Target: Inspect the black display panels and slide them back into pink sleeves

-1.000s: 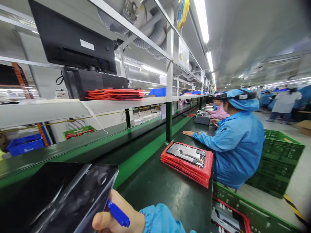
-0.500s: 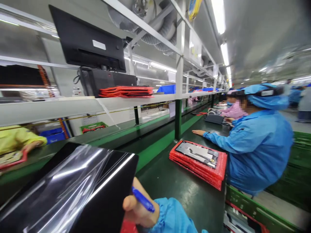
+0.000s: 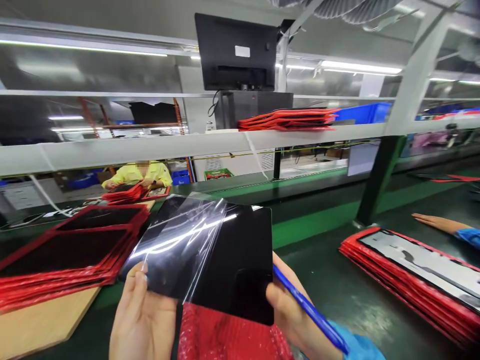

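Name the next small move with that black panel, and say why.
Probably peel the clear film the rest of the way off the black panel. It is already lifted and crinkled over the panel's left half. The left hand sits beneath it, while the right hand steadies the edge, blue pen tucked in.

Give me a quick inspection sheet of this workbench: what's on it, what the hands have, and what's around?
Surface: dark green bench.
Job's things: black glossy panel, clear film partly lifted off it; blue pen.
Clutter: red tray stacks at left and right; red bubble wrap.
Hands: left hand grips the panel's lower edge; right hand holds panel and pen.
Cables: black lead by the monitor.
Surroundings: person in yellow opposite; another person's hand at right.
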